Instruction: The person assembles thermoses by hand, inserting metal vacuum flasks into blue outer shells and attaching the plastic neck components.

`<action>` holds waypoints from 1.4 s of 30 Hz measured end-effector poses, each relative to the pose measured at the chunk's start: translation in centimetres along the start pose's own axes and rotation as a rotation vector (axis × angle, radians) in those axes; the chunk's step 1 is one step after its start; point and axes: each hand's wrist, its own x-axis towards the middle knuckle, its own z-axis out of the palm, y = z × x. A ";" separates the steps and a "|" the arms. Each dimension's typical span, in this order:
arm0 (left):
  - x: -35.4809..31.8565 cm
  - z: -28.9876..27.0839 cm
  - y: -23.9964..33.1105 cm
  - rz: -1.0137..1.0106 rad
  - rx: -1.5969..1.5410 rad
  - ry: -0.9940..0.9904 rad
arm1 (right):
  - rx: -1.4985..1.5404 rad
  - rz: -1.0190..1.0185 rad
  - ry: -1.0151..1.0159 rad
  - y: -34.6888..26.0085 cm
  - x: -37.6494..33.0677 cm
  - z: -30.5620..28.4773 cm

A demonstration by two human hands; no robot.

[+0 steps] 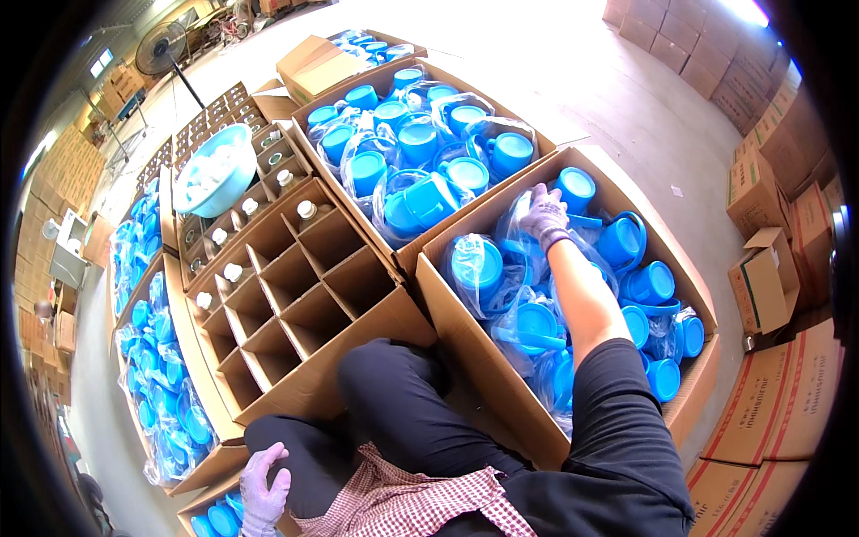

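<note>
Blue plastic handled cups (575,184) in clear bags fill the brown cardboard carton (479,351) right of centre. Left of centre, your brown divided carton (376,336) has white-capped bottles (233,272) only along its upper-left edge. Your gloved right hand (546,217) touches bagged cups, its fingers' grip unclear; your gloved left hand (265,490), lower left, is loosely spread. Pale floor (573,80), stacked cartons (769,394) right.

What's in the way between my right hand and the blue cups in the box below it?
Clear plastic film lies over some blue cups beside your right hand; nothing else visible blocks it.
</note>
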 end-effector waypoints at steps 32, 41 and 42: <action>0.4 0.2 -0.7 0.025 0.011 0.018 | 0.360 -0.506 0.141 6.9 3.9 0.2; 0.1 0.8 0.2 0.074 -0.037 0.077 | -0.030 -0.421 -0.257 2.3 -5.6 0.5; -0.1 0.6 0.9 0.111 -0.027 0.067 | 0.003 -0.482 -0.301 3.6 -3.8 0.5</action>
